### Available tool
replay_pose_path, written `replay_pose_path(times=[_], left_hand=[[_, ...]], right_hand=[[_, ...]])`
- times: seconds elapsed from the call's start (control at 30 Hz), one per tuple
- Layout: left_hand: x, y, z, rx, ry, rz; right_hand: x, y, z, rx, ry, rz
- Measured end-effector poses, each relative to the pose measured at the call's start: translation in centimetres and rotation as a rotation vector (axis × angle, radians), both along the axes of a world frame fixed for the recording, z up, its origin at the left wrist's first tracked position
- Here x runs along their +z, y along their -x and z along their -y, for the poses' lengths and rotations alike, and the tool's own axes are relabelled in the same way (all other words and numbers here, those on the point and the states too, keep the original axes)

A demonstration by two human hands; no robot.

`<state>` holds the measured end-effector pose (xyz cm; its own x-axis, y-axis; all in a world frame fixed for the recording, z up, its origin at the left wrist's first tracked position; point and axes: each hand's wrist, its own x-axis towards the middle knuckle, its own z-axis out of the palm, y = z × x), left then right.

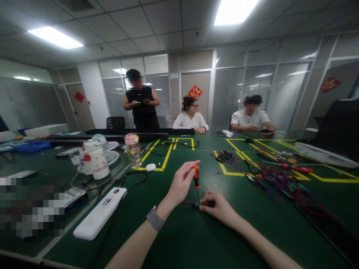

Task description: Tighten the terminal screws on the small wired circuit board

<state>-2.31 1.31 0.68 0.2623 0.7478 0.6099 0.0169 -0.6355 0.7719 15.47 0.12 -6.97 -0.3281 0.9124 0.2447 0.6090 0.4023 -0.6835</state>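
Your left fingers (193, 165) pinch a screwdriver (196, 179) with a glossy orange plastic handle and a thin dark metal shaft, while your right hand (220, 207) rests on a small circuit board (199, 204) with plastic-sheathed wires. You work on a table (196, 235) covered in smooth, slightly shiny green mat marked with matt yellow tape (165, 158). The white case (99, 216) looks like glossy plastic, the bottle (133, 151) clear plastic, and your watch (155, 218) band like grey woven cloth.

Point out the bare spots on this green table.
Bare: the near edge of the table below both forearms, and between the left hand and the wire pile. Crowded: around the white power bank and bottle.
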Motion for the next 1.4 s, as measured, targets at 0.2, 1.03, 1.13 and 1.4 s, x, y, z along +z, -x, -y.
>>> replay_pose_path(times=[0.2,1.03,1.13,1.4], left_hand=[[-0.25,-0.19,-0.09,0.118,-0.010,0.029],[-0.07,0.24,-0.06,0.097,-0.046,-0.033],[-0.08,0.20,-0.12,-0.056,0.058,0.020],[-0.23,-0.22,0.18,0.102,-0.023,0.022]], right_hand=[[-0.09,0.05,0.03,0.000,-0.016,-0.012],[-0.01,0.08,-0.08,0.000,-0.011,-0.004],[0.29,0.17,0.08,-0.002,-0.008,0.002],[0.42,0.31,0.26,-0.012,0.000,-0.005]])
